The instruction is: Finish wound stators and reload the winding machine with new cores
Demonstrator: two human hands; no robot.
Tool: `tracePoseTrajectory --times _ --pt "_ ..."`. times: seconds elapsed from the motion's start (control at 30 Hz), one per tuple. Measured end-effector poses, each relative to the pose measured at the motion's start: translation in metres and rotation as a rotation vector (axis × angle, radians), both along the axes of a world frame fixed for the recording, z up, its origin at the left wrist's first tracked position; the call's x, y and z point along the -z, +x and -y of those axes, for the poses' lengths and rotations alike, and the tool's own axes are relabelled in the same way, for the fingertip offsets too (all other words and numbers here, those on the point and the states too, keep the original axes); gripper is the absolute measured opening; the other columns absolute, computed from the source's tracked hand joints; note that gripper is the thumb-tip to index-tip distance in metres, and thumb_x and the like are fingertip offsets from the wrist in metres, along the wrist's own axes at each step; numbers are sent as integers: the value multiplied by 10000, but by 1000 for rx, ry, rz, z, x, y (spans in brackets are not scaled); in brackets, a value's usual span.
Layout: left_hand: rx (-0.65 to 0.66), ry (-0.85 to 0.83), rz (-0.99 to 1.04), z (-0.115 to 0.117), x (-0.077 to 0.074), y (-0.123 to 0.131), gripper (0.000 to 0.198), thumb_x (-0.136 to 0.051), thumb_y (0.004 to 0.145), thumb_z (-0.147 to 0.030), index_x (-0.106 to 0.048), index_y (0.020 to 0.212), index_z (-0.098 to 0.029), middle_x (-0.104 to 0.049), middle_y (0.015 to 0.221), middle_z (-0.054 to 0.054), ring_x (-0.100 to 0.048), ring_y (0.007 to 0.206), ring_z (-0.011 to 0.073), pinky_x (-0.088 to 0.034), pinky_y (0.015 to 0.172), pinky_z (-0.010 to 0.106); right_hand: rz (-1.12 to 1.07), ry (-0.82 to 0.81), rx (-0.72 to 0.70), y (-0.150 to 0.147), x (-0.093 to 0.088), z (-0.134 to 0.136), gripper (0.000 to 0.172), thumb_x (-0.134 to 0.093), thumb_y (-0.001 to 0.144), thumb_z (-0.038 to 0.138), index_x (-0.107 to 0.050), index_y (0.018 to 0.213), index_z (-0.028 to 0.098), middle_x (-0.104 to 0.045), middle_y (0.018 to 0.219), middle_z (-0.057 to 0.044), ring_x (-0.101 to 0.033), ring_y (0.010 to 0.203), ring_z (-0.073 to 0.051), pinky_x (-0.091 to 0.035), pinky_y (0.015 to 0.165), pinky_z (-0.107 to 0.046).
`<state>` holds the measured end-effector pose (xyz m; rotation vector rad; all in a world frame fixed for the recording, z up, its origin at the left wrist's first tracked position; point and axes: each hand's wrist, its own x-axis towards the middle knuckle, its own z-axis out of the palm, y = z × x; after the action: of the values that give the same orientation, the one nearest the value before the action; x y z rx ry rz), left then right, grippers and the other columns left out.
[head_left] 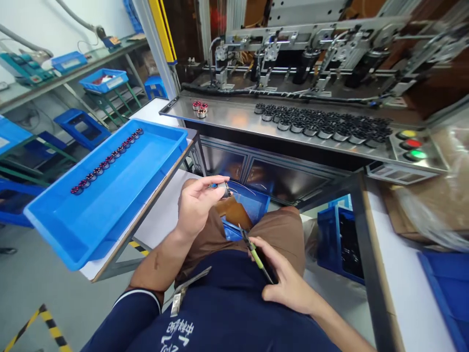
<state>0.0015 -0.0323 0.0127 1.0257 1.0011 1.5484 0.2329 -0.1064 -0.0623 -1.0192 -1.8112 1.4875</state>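
My left hand is raised over my lap and pinches a small round wound coil part, thin wires trailing from it. My right hand rests on my thigh and grips small green-handled cutters, tips pointing up toward the left hand. Below the hands, between my knees, sits a blue bin.
A blue tray at left carries a diagonal row of several wound parts. The steel machine shelf holds many black ring parts, a few red-wound ones and coloured buttons. A blue crate stands at right.
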Motion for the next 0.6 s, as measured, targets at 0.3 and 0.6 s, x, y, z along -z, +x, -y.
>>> tracePoseTrajectory --times 0.3,0.6 --pt "172 52 4 -19 4 13 369 -862 722 -241 -744 1070 -215 -779 1080 57 -758 839 158 -645 775 262 3 269 196 -10 2 -44 578 -546 861 166 -506 1437 175 -710 1023 -101 -695 862 -178 -590 852 -321" --pt "165 109 -40 -32 14 13 333 -831 763 -211 -742 1084 -221 -784 1066 62 -762 856 162 -646 758 249 -73 680 130 -21 -23 -82 707 -560 814 60 -470 1489 250 -702 1205 -105 -702 1015 -214 -584 910 -359"
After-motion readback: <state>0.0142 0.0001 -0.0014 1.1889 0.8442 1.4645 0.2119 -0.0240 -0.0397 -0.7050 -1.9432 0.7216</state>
